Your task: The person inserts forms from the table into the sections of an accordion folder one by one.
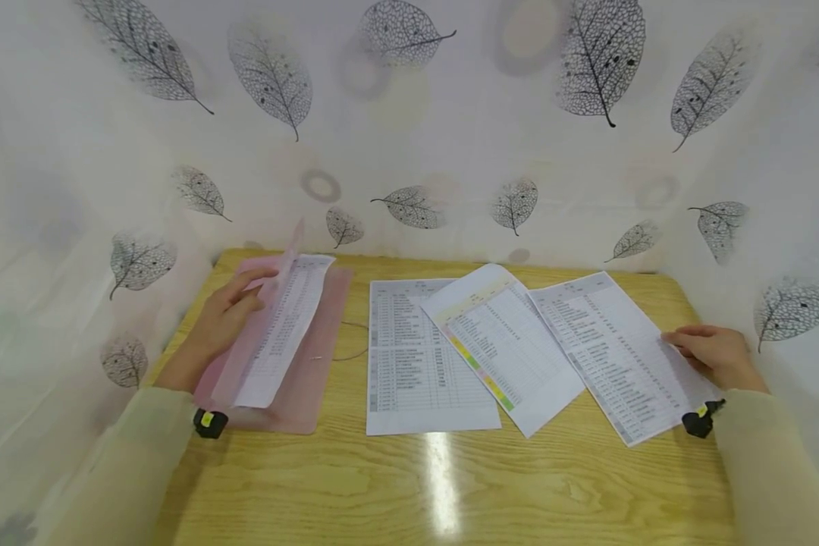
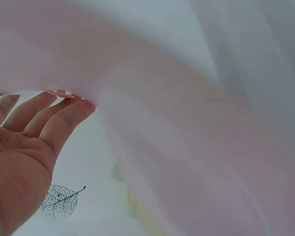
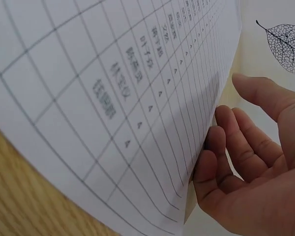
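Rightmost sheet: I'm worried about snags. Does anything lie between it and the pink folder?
Yes: the color-banded sheet, then the leftmost loose sheet, and a thin cord-like loop beside the pink folder, all on the table.

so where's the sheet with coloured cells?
Head view: the colour-coded sheet lies right of centre on the wood-grain table, between the printed sheet it overlaps on the left and the tilted name-list sheet by the right hand.

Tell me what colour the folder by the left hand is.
Translucent pink; the folder shows best in the head view.
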### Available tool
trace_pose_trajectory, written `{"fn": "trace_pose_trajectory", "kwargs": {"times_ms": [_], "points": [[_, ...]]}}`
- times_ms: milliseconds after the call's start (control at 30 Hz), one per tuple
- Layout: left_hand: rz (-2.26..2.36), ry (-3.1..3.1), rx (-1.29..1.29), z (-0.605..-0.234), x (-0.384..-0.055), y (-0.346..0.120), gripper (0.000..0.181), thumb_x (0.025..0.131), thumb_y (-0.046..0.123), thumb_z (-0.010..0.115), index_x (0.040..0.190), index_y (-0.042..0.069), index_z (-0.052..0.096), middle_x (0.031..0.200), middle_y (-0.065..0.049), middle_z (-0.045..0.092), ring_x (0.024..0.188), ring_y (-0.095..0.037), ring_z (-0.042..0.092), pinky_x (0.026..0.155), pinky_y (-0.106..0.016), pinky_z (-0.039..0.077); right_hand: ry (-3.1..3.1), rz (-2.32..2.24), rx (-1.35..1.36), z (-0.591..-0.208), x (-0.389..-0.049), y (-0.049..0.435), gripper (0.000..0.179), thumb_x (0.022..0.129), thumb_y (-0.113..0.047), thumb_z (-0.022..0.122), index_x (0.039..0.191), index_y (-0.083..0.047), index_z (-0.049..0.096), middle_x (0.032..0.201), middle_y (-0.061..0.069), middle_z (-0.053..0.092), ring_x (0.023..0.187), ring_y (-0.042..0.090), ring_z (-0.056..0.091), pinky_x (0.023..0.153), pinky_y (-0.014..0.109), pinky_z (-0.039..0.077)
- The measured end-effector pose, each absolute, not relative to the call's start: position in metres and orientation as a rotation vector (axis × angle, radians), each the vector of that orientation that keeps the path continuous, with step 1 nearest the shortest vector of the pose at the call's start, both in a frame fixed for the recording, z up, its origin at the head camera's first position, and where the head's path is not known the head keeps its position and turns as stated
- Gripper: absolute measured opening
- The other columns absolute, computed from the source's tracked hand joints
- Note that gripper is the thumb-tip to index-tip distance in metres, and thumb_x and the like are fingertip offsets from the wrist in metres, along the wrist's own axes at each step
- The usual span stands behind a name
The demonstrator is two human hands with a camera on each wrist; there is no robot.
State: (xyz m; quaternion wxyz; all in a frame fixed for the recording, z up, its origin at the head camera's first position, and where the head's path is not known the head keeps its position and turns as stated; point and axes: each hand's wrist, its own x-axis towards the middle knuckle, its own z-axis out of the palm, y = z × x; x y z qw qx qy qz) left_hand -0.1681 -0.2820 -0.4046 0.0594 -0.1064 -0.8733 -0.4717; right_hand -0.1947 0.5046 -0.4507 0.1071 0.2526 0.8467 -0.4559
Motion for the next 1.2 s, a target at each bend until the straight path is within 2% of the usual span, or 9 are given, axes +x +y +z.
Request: {"fn": "trace_pose_trajectory", "kwargs": {"times_ms": [200, 300, 400, 567, 767, 867, 967, 1067, 1200], "points": [[-1.464, -2.618, -0.317, -0.405, -0.17, -0.282, 0.047, 0.102, -0.002, 0.045, 0.148, 0.001, 0.054, 0.16, -0.023, 0.047, 0.141, -0.054, 0.05, 0.094, -0.001, 0.037, 2.601, -1.051, 0.79, -0.456, -0.201, 0.493, 0.057, 0.09, -0.045, 0.079, 0.125, -0.002, 0.066, 0.11, 0.005, 0.063, 0.084, 0.011, 0.056, 0.066, 0.026, 0.051], [-1.47, -2.614, -0.313, -0.405, -0.17, -0.282, 0.047, 0.102, -0.003, 0.045, 0.148, 0.0, 0.054, 0.16, -0.023, 0.047, 0.141, -0.054, 0.05, 0.093, -0.002, 0.038, 2.623, -0.986, 0.825, -0.456, -0.203, 0.485, 0.054, 0.092, -0.041, 0.078, 0.123, 0.003, 0.069, 0.128, 0.023, 0.059, 0.085, 0.016, 0.058, 0.063, 0.026, 0.051], [-1.469, -2.614, -0.309, -0.405, -0.17, -0.282, 0.047, 0.102, -0.005, 0.046, 0.148, 0.001, 0.054, 0.16, -0.023, 0.047, 0.141, -0.053, 0.05, 0.093, -0.002, 0.038, 2.634, -0.96, 0.854, -0.456, -0.204, 0.479, 0.05, 0.094, -0.036, 0.076, 0.121, 0.006, 0.071, 0.133, 0.03, 0.057, 0.086, 0.021, 0.06, 0.061, 0.026, 0.05], [-1.468, -2.607, -0.32, -0.405, -0.17, -0.282, 0.048, 0.101, -0.006, 0.046, 0.147, 0.001, 0.055, 0.159, -0.022, 0.047, 0.142, -0.053, 0.049, 0.094, -0.001, 0.038, 2.642, -0.96, 0.884, -0.454, -0.202, 0.475, 0.053, 0.094, -0.032, 0.075, 0.125, 0.01, 0.067, 0.131, 0.031, 0.057, 0.097, 0.028, 0.058, 0.061, 0.025, 0.047], [-1.485, -2.597, -0.328, -0.406, -0.169, -0.282, 0.047, 0.101, -0.006, 0.047, 0.147, 0.0, 0.055, 0.159, -0.023, 0.047, 0.141, -0.054, 0.049, 0.094, -0.002, 0.038, 2.652, -0.957, 0.874, -0.449, -0.201, 0.472, 0.046, 0.093, -0.027, 0.077, 0.116, 0.012, 0.073, 0.126, 0.034, 0.064, 0.111, 0.039, 0.06, 0.07, 0.03, 0.045], [-1.472, -2.615, -0.316, -0.406, -0.169, -0.281, 0.048, 0.101, -0.004, 0.047, 0.148, 0.003, 0.055, 0.16, -0.022, 0.047, 0.142, -0.052, 0.049, 0.094, -0.001, 0.038, 2.64, -0.955, 0.883, -0.445, -0.2, 0.47, 0.05, 0.093, -0.027, 0.076, 0.122, 0.014, 0.069, 0.131, 0.035, 0.061, 0.116, 0.041, 0.057, 0.074, 0.032, 0.042], [-1.453, -2.627, -0.306, -0.407, -0.169, -0.281, 0.049, 0.101, -0.002, 0.048, 0.149, 0.005, 0.055, 0.161, -0.02, 0.046, 0.143, -0.052, 0.049, 0.094, -0.001, 0.038, 2.636, -0.965, 0.882, -0.44, -0.198, 0.468, 0.057, 0.092, -0.026, 0.075, 0.127, 0.017, 0.063, 0.137, 0.037, 0.055, 0.115, 0.039, 0.055, 0.074, 0.031, 0.041], [-1.448, -2.626, -0.307, -0.407, -0.168, -0.281, 0.049, 0.101, -0.002, 0.048, 0.148, 0.005, 0.055, 0.161, -0.02, 0.047, 0.142, -0.051, 0.049, 0.094, -0.001, 0.038, 2.636, -0.974, 0.857, -0.435, -0.198, 0.468, 0.047, 0.093, -0.027, 0.074, 0.116, 0.014, 0.069, 0.136, 0.036, 0.053, 0.11, 0.035, 0.052, 0.075, 0.029, 0.04], [-1.452, -2.616, -0.32, -0.407, -0.168, -0.281, 0.049, 0.1, -0.003, 0.048, 0.148, 0.004, 0.056, 0.16, -0.02, 0.047, 0.142, -0.052, 0.049, 0.094, -0.001, 0.038, 2.597, -1.012, 0.781, -0.434, -0.201, 0.476, 0.03, 0.093, -0.028, 0.074, 0.101, 0.001, 0.076, 0.117, 0.019, 0.063, 0.101, 0.025, 0.052, 0.074, 0.028, 0.044]]}}
